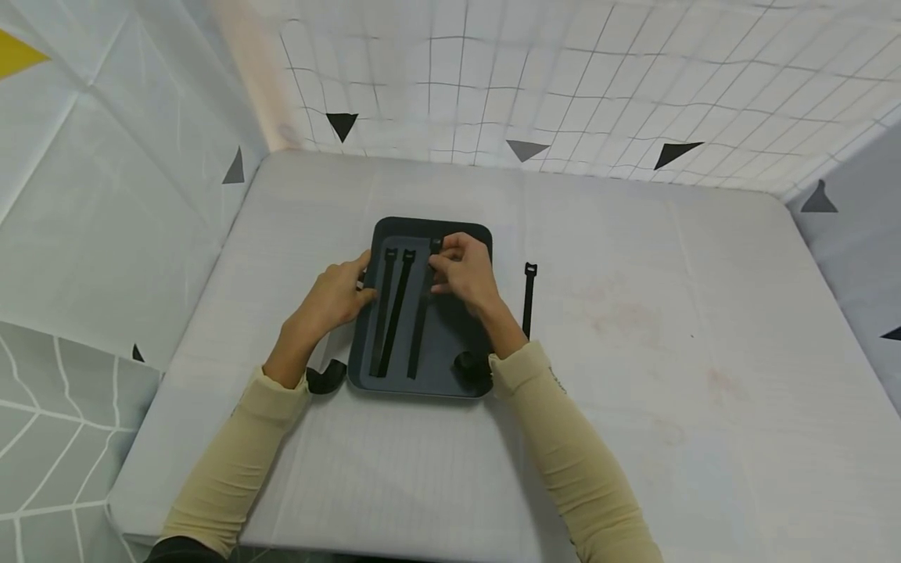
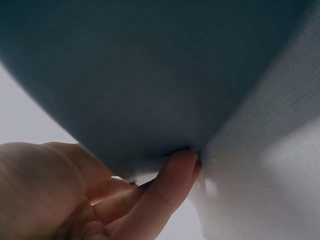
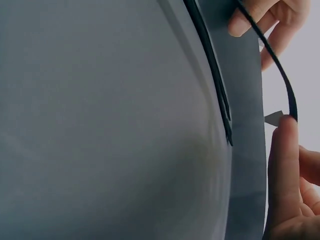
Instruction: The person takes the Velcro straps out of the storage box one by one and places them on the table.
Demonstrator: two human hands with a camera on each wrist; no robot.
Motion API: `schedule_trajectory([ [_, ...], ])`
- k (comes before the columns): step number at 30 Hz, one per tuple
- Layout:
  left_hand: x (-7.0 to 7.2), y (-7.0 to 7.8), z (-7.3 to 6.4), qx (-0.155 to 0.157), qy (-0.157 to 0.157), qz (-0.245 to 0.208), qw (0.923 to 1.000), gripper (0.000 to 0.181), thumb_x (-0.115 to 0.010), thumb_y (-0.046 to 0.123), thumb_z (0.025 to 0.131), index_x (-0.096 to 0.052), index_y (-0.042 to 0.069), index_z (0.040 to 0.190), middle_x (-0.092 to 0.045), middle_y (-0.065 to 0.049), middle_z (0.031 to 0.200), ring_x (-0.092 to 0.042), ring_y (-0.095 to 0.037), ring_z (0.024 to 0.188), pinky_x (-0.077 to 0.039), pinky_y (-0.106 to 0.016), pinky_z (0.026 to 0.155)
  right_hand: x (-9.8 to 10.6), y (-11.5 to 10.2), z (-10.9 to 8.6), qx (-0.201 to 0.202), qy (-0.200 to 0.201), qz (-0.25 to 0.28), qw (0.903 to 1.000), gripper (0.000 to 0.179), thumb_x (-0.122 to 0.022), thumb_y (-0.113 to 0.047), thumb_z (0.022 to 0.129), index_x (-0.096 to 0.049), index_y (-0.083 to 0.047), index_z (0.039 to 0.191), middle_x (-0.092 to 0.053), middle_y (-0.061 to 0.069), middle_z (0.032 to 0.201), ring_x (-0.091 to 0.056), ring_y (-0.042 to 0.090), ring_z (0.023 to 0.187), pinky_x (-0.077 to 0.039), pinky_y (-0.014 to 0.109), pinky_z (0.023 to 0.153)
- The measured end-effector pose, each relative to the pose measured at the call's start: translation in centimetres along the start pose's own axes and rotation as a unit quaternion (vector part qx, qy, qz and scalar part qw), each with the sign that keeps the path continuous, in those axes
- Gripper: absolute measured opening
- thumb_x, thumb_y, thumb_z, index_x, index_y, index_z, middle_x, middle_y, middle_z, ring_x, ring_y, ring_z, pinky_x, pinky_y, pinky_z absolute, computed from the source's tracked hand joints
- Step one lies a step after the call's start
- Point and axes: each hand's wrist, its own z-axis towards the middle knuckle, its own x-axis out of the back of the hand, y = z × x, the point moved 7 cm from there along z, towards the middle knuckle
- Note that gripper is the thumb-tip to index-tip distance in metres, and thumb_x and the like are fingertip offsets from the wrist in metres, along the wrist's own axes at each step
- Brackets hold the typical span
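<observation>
A dark grey tray (image 1: 422, 389) lies on the table. My left hand (image 1: 331, 293) grips its left side, the thumb at the rim. In the left wrist view, the fingers (image 2: 165, 195) press against the tray's wall. Two black hook-and-loop cable ties (image 1: 397, 313) lie side by side in the tray's left half. My right hand (image 1: 464, 270) pinches the slotted head end of a third black cable tie (image 1: 419, 328) over the tray. In the right wrist view that tie (image 3: 282, 75) bends in an arc up to my fingertips.
Another black cable tie (image 1: 529, 301) lies on the white-covered table (image 1: 669, 375), right of the tray and partly behind my right forearm. A dark curved piece (image 1: 327, 378) sits at each wrist. White sheets (image 1: 493, 70) rise at the back and sides.
</observation>
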Motion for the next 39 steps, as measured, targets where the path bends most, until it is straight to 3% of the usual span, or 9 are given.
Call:
schedule_trajectory([
  [7, 0.1, 0.1, 0.0, -0.003, 0.004, -0.001, 1.0, 0.067, -0.064, 0.005, 0.096, -0.028, -0.004, 0.152, -0.058, -0.032, 0.126, -0.06, -0.044, 0.112, -0.049, -0.053, 0.088, 0.1, -1.2, -0.5, 0.022, 0.004, 0.002, 0.9997, 0.024, -0.061, 0.002, 0.096, -0.054, 0.003, 0.118, -0.059, 0.013, 0.099, -0.061, 0.022, 0.073, -0.058, 0.039, 0.061],
  [14, -0.2, -0.1, 0.0, 0.002, -0.004, -0.006, 1.0, 0.069, -0.063, 0.005, 0.096, -0.026, -0.003, 0.154, -0.058, -0.031, 0.126, -0.06, -0.043, 0.111, -0.05, -0.052, 0.088, 0.5, -1.8, -0.9, 0.012, -0.001, 0.013, 0.9998, 0.025, -0.06, 0.001, 0.097, -0.052, 0.003, 0.121, -0.057, 0.012, 0.101, -0.06, 0.022, 0.074, -0.057, 0.046, 0.065],
  [21, -0.1, -0.1, 0.1, -0.002, 0.0, 0.003, 1.0, 0.067, -0.063, 0.005, 0.096, -0.028, -0.004, 0.153, -0.059, -0.031, 0.126, -0.06, -0.044, 0.112, -0.049, -0.053, 0.089, 1.0, -3.0, -1.2, 0.021, -0.007, 0.028, 0.9994, 0.029, -0.059, 0.002, 0.097, -0.051, 0.009, 0.124, -0.056, 0.012, 0.099, -0.059, 0.019, 0.071, -0.058, 0.038, 0.059],
  [24, 0.0, 0.0, 0.1, -0.001, -0.001, 0.003, 1.0, 0.067, -0.064, 0.005, 0.096, -0.029, -0.004, 0.152, -0.059, -0.032, 0.126, -0.06, -0.044, 0.112, -0.049, -0.053, 0.089, 1.2, -3.3, -1.3, 0.019, -0.012, 0.027, 0.9994, 0.027, -0.059, 0.001, 0.097, -0.052, 0.008, 0.122, -0.056, 0.011, 0.098, -0.059, 0.019, 0.072, -0.058, 0.042, 0.061],
  [28, 0.1, 0.0, 0.1, -0.003, 0.002, 0.002, 1.0, 0.065, -0.064, 0.005, 0.096, -0.031, -0.003, 0.152, -0.059, -0.031, 0.125, -0.06, -0.044, 0.11, -0.049, -0.053, 0.088, 1.4, -3.4, -1.4, 0.019, -0.019, 0.028, 0.9993, 0.031, -0.06, 0.002, 0.097, -0.05, 0.009, 0.126, -0.057, 0.011, 0.099, -0.059, 0.019, 0.072, -0.057, 0.044, 0.062],
  [34, 0.1, -0.1, 0.1, -0.005, 0.005, -0.002, 1.0, 0.063, -0.064, 0.004, 0.095, -0.034, -0.002, 0.15, -0.06, -0.03, 0.124, -0.06, -0.043, 0.111, -0.049, -0.053, 0.088, 1.9, -3.3, -1.7, 0.023, -0.02, 0.027, 0.9992, 0.039, -0.059, 0.001, 0.097, -0.049, 0.008, 0.134, -0.057, 0.013, 0.101, -0.06, 0.019, 0.072, -0.057, 0.035, 0.058],
  [39, -0.1, -0.1, 0.1, 0.005, 0.0, -0.004, 1.0, 0.068, -0.064, 0.005, 0.096, -0.029, -0.001, 0.153, -0.059, -0.03, 0.127, -0.06, -0.043, 0.112, -0.049, -0.052, 0.088, 2.6, -3.0, -2.0, 0.022, -0.015, 0.028, 0.9992, 0.039, -0.06, -0.001, 0.097, -0.05, 0.006, 0.134, -0.057, 0.012, 0.101, -0.06, 0.018, 0.072, -0.057, 0.034, 0.058],
])
